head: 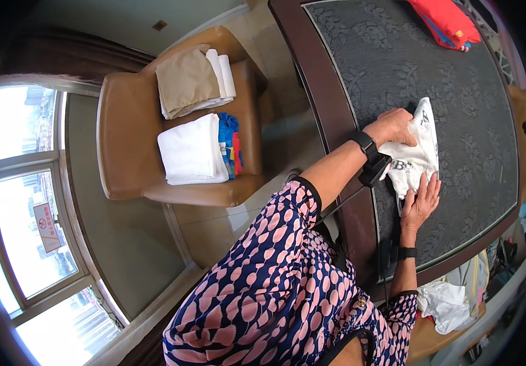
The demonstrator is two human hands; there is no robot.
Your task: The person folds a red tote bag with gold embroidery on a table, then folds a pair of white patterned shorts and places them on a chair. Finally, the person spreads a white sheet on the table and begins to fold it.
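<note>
A white cloth with dark printed lettering and pictures [420, 158] lies partly folded on the dark patterned tabletop, and looks like a garment. My left hand [393, 129] has its thumb and curled fingers closed on the cloth's near, left part; some fingertips are hidden. Flat against its right-hand end rests my right hand [420, 201], palm down with the fingers a little apart. Both wrists wear black straps, and a black device sits at the left one.
A red garment [450, 23] lies at the table's [464, 105] left end. On a brown leather chair [128, 146] are folded stacks: beige cloth [185, 78], white cloth [192, 151] and blue-red cloth [230, 142]. Loose white clothing [446, 304] lies on another seat beyond the table's right edge.
</note>
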